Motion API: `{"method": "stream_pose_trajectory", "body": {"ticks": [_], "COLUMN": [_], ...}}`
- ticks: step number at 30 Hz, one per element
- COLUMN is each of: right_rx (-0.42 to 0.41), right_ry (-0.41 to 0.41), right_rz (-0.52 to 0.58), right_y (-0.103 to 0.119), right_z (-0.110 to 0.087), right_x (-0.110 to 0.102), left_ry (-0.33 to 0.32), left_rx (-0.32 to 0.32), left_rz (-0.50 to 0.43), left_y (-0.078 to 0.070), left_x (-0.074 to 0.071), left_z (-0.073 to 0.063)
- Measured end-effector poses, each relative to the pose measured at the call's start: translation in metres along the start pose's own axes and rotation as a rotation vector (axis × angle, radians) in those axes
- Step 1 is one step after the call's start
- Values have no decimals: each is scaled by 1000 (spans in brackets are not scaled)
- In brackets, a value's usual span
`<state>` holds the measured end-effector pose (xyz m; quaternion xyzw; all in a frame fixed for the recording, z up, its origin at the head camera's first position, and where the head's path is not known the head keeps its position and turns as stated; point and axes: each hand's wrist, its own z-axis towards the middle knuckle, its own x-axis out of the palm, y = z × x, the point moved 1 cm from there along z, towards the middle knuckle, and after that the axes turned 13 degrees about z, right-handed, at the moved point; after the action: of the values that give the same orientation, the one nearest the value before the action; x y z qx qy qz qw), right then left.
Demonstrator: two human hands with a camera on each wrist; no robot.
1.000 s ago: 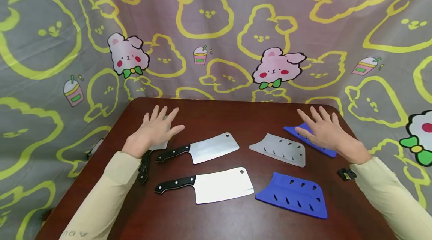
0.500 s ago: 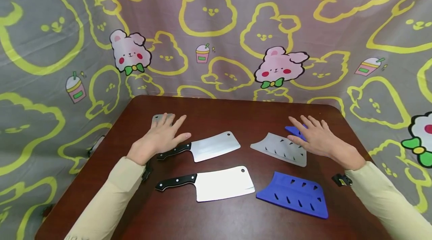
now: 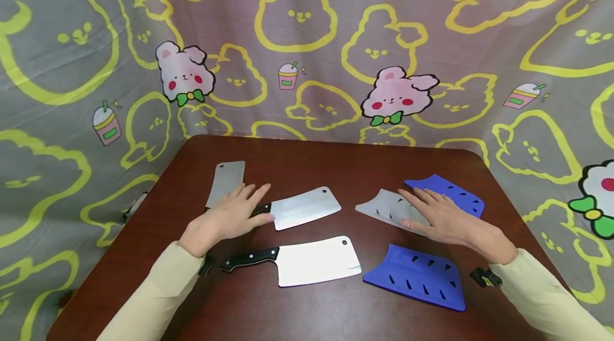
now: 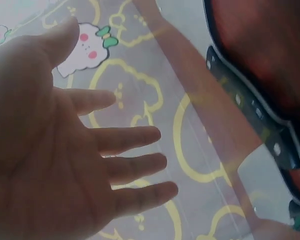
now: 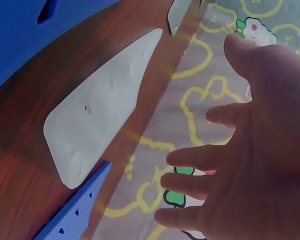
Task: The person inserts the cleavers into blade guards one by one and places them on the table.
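Observation:
My left hand [image 3: 227, 219] hovers over the handles of two cleavers, fingers extended and holding nothing. The far-left cleaver [image 3: 227, 182] points away from me; the middle cleaver [image 3: 307, 208] lies slantwise, its black handle partly covered by the hand. Nearest me is a third cleaver [image 3: 318, 264], its handle to the left. Over the grey slotted blade guard [image 3: 381, 206] hangs my right hand [image 3: 443, 219], also with straight fingers and nothing in it. In the right wrist view the palm [image 5: 240, 150] stands apart from that guard. A far blue blade guard [image 3: 462, 198] lies partly behind this hand.
Nearer me on the right lies another blue blade guard [image 3: 417, 278]. All rest on a dark reddish-brown table [image 3: 326, 162] with rounded far corners. A grey curtain [image 3: 316, 26] with yellow cartoon outlines encloses the table's back and sides.
Both hands have come down and nearer me. The right hand has shifted left from the far blue guard to over the grey one; the left has uncovered the far-left cleaver's blade.

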<state>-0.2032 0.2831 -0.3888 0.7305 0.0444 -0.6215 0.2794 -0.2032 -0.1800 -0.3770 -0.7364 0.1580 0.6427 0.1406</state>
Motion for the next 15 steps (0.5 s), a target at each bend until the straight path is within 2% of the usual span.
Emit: {"method": "stream_pose_trajectory", "body": {"ticks": [4,7,15], "right_rx": [-14,-15,15], "right_ry": [6,33,196], "right_rz": [38,62,143], "right_y": [3,5,18], "right_z": [-7,-13,-26], "right_x": [-1,0,18], "left_ry": [0,20,123], "left_rx": [61,79,27], "left_rz": [-13,-5,-49], "left_y": [-7,-11,-15], "left_x": [5,9,21], "left_z": [-5,-9,-13]}}
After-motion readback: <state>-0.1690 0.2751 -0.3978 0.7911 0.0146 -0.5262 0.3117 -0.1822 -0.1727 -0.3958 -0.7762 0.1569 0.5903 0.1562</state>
